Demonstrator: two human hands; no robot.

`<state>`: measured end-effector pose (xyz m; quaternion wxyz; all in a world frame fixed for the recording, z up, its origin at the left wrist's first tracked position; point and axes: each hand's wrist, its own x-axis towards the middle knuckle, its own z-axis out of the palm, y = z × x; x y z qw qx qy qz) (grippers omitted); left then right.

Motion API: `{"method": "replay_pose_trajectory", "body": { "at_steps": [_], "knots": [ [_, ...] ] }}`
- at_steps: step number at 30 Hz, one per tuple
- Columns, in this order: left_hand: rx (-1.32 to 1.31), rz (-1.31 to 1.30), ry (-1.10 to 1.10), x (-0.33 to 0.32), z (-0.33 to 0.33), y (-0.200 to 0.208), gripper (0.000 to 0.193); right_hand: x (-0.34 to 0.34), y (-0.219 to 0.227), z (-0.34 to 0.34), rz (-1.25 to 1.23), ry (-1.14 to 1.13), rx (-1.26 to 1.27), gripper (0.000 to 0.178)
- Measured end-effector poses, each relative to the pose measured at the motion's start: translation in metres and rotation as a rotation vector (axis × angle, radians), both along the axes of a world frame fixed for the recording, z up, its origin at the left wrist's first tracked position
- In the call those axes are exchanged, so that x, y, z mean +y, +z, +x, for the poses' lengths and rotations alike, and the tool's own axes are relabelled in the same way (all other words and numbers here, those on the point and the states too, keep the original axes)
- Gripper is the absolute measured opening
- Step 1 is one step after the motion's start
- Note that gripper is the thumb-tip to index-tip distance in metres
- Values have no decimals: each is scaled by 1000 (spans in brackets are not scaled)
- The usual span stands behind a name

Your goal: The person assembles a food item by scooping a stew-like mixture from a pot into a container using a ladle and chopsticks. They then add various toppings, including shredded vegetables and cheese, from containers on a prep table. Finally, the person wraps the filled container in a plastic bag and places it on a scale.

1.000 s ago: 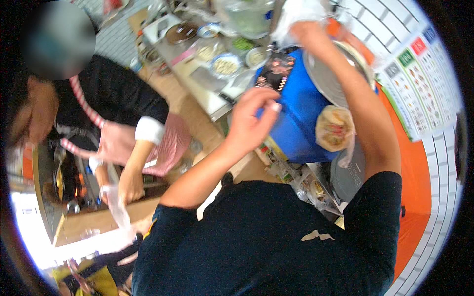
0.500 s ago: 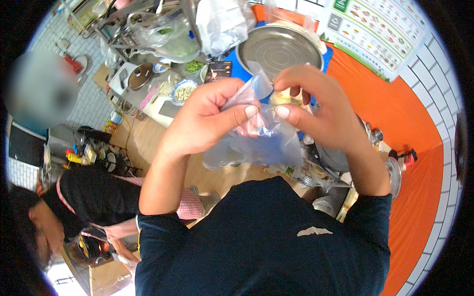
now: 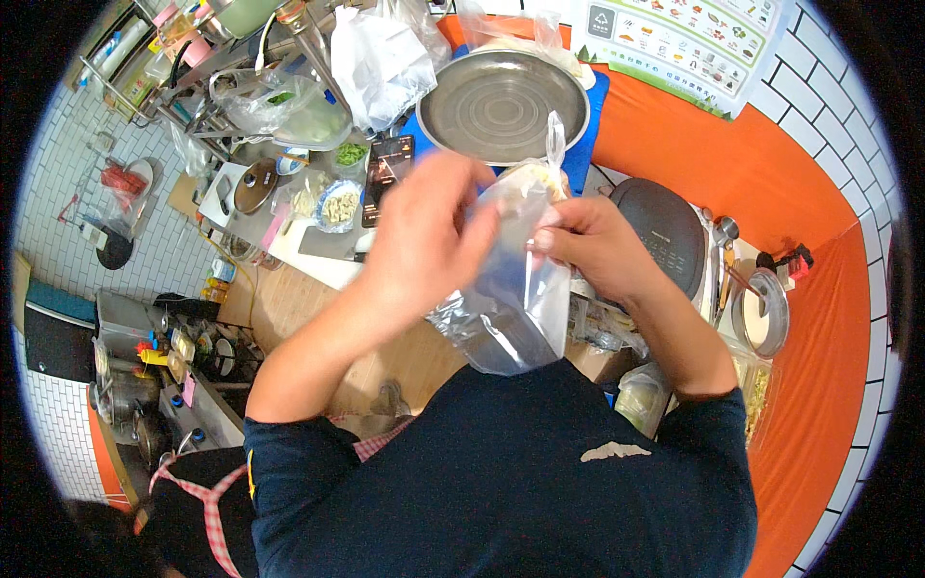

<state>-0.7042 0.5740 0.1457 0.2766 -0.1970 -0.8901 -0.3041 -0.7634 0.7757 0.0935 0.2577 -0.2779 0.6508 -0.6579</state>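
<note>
Two bare hands at one clear plastic bag (image 3: 506, 323), above the near edge of a blue surface (image 3: 598, 91).

The right hand (image 3: 599, 246) pinches the bag's upper right side; the left hand (image 3: 424, 231) is blurred beside its left side, and whether it grips I cannot tell. One large round pan (image 3: 506, 106) covers most of the blue surface's far part. On the counter (image 3: 258, 223) to the left are one round lid (image 3: 255, 185) toward its left edge, one bowl of white pieces (image 3: 339, 206), one heap of chopped greens (image 3: 352, 154), one phone (image 3: 387, 169) by its right edge, and one white board (image 3: 332, 273) along its near edge. One dark cooker (image 3: 657, 231) stands right of the blue surface, before an orange cover (image 3: 655, 130); one poster (image 3: 665, 53) hangs above. White-tiled walls (image 3: 833, 96) surround a wooden floor (image 3: 255, 318).
</note>
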Motion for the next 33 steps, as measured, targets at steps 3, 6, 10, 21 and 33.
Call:
{"method": "replay_pose_trajectory", "body": {
  "at_steps": [3, 6, 10, 21, 33],
  "knots": [
    [-742, 635, -406, 20, 37, -15, 12, 6, -16, 16, -245, -124, -176, 13],
    [-1035, 954, -459, 35, 48, -24, 19, 11, -25, 29, -286, -119, -212, 13],
    [-1052, 1002, -435, 40, 49, -32, 24, 10, -34, 40, -264, -79, -167, 10],
    [-721, 531, -465, 22, 41, -67, 25, 3, -56, 34, -319, 47, -256, 22],
    [-654, 457, -383, 15, 38, -66, 22, -11, -54, 42, -186, -120, -167, 17]
  ]
}}
